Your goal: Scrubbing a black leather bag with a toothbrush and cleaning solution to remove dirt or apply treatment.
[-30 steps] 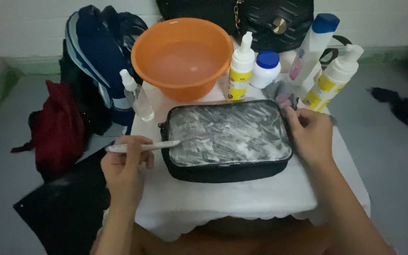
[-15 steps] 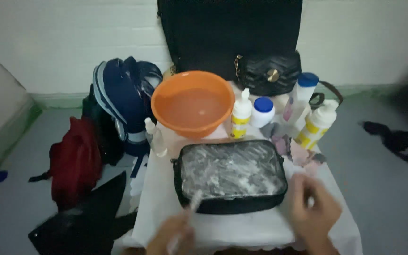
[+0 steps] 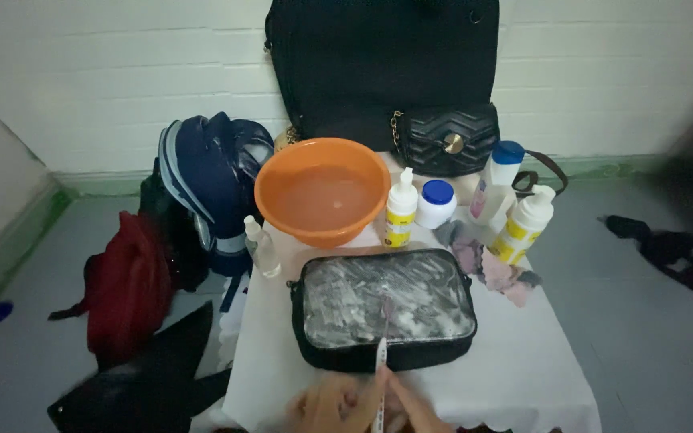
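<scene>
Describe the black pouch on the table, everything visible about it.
The black pouch is a flat, rounded-rectangular case lying flat on the white-covered table, in front of the orange basin. Its sides look like black fabric; its top panel seems clear and is smeared all over with white foam. A small tab sticks out at its left end. A thin white brush, held from the bottom edge by blurred hands, rests its tip on the top.
</scene>
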